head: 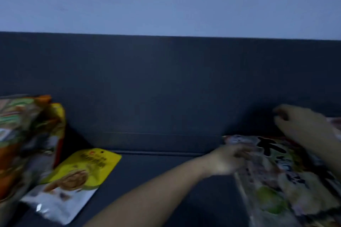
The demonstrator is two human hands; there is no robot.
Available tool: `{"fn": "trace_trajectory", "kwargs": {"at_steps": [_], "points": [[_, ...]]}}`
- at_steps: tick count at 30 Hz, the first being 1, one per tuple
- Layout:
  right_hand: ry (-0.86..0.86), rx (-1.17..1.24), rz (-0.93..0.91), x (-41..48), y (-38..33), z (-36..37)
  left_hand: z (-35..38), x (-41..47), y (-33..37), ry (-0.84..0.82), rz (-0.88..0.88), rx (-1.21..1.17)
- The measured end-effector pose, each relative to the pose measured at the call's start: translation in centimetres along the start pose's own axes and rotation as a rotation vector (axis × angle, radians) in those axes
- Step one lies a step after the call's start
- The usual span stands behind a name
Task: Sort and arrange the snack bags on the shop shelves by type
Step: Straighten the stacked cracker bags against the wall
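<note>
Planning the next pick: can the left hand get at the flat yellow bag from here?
Probably yes. The left hand is at the edge of the large bag; only bare shelf lies between it and the yellow bag. Blur hides whether it grips anything.

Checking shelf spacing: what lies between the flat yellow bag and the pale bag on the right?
Head view: only bare dark shelf, crossed near the front by the left forearm.

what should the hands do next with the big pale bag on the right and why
Probably stand the pale bag upright against the back panel: the left hand and right hand are both at its upper end, and it lies rather than stands.
</note>
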State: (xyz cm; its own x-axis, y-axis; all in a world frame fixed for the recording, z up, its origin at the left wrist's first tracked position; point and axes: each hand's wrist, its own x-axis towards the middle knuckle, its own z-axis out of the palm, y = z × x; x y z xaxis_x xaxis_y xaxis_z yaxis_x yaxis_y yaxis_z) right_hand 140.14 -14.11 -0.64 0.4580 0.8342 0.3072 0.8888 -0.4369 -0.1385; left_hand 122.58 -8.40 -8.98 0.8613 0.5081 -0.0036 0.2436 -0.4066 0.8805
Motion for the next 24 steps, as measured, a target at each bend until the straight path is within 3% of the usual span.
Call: {"fn": "trace_trajectory", "kwargs": {"at_steps": [3,7,10,16,19,22,24], "points": [[-0.188,0.177,-0.222,-2.0,-11.9,1.0,-6.4,-7.2,-3.8,0.151,-0.107,0.052],[-0.559,0.457,-0.524,-5.7,-24.7,4.2,-14.6,-19.3,-8.1,0.504,-0.154,0.229],[-0.688,0.563,-0.604,-9.0,-32.7,6.4,-18.8,-29.0,-9.8,0.720,-0.179,0.346],[-0.763,1.116,-0.371,-14.8,-45.8,8.3,-21.6,-42.0,-9.3,0.923,0.101,0.506],[-0.878,1.229,-0.196,-16.4,-50.2,8.0,-23.0,-45.2,-9.2,1.121,0.101,0.557],[-0.972,1.202,-0.138,-17.7,-53.1,8.0,-25.8,-47.9,-12.2,1.315,-0.249,0.642],[-0.919,1.171,-0.120,-18.2,-54.7,8.7,-27.3,-49.2,-13.9,1.303,-0.533,0.504]]}}
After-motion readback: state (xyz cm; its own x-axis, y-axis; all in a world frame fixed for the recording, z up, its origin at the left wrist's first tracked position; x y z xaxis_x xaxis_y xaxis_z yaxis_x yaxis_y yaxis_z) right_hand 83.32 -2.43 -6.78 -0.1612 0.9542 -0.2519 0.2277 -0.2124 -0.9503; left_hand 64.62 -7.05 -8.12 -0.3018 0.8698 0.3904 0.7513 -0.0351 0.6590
